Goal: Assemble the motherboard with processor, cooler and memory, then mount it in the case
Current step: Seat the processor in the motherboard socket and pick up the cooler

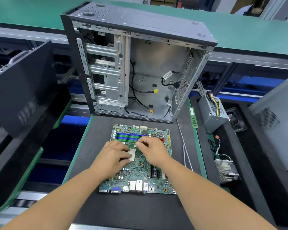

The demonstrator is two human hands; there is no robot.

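Lying flat on a dark mat (156, 211) in front of us, the green motherboard (140, 173) has its row of rear ports facing our body and its blue and green memory slots (130, 136) on the far side. We have the silver processor (132, 155) at the socket near the board's middle. Our left hand (112, 157) rests over the processor's left side, its curled fingers lying on its top and edge. Our right hand (152, 151) hovers just beyond the processor, thumb and forefinger pressed together near the socket's far corner; whether they pinch the socket's lever or something smaller, we cannot tell.

Behind the board stands the open computer case (140, 67), upright on the mat's far edge, its bare metal interior facing us with black cables and yellow plugs hanging loose inside. To the right of the mat, a green memory stick (193, 117) lies along the green edge of the bench, well apart from the board. Two thin metal rods (184, 146) lie on the mat between the board and that edge. Farther right, on a second dark mat, sit a grey power supply (212, 113) with coloured wires and a finned cooler (227, 171) with a thin cable. A black side panel (23, 90) leans at our left.
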